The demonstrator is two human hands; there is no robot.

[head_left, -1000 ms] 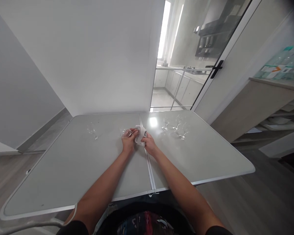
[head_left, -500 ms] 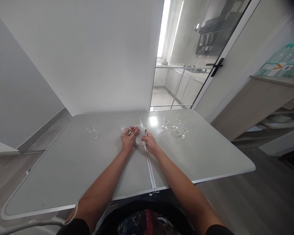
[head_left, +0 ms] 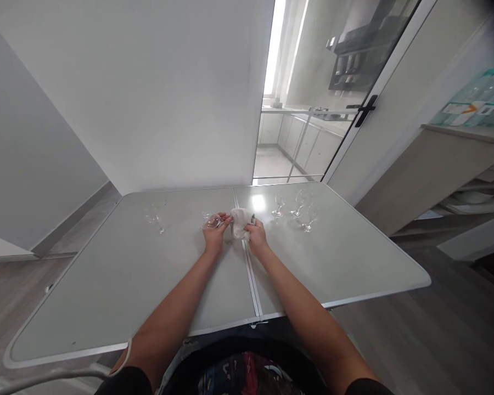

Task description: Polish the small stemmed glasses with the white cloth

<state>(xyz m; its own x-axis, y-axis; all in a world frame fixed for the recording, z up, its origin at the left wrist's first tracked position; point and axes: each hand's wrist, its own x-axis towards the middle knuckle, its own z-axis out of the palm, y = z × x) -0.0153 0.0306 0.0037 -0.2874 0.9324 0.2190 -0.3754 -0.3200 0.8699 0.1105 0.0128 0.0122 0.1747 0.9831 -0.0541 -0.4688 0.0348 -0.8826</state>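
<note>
My left hand is closed round a clear wine glass, held tilted with its bowl to the left and its foot toward the right. In my right hand is a bunched white cloth, just right of the glass's foot. Whether the cloth touches the foot I cannot make out. To the right on the table stand three clear stemmed glasses, the nearest wine glass among them. Another clear glass is at the left, faint against the surface.
The grey folding table has a metal seam down its middle. A white wall and a glazed door rise behind it. At right, a shelf unit carries plastic bottles. A pale cable runs by my left forearm.
My right hand and the cloth have shifted slightly to the right, away from my left hand, showing more of the glass's foot. The left hand with the glass has hardly moved.
</note>
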